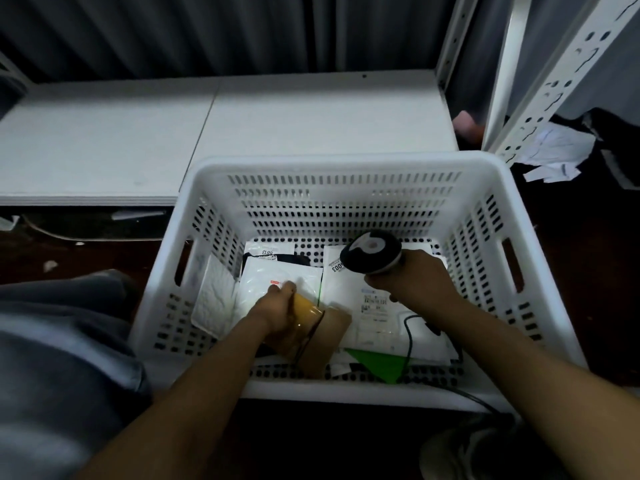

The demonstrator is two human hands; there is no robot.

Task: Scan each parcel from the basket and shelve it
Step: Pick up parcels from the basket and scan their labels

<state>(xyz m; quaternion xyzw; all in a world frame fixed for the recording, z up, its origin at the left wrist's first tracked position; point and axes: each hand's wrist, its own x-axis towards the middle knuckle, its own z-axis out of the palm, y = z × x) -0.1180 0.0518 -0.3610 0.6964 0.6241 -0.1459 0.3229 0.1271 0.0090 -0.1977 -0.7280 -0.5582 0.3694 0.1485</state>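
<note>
A white perforated plastic basket [346, 164] stands on the floor in front of me with several parcels in it. My left hand [275, 311] reaches inside and grips a brown taped parcel [322, 337] with a yellow patch near the basket's front wall. My right hand [415, 280] holds a black corded barcode scanner [372, 251] above a white mailer [377, 306] with a printed label. Another white bag [277, 280] and a padded white envelope [216, 299] lie to the left. A green piece [381, 365] lies at the front.
A low white shelf board [207, 133] runs behind the basket. White slotted shelf uprights [540, 98] rise at the right, with crumpled paper [554, 150] on the dark floor beyond. My grey-clad knee [59, 341] is at the left, a shoe [467, 448] at the lower right.
</note>
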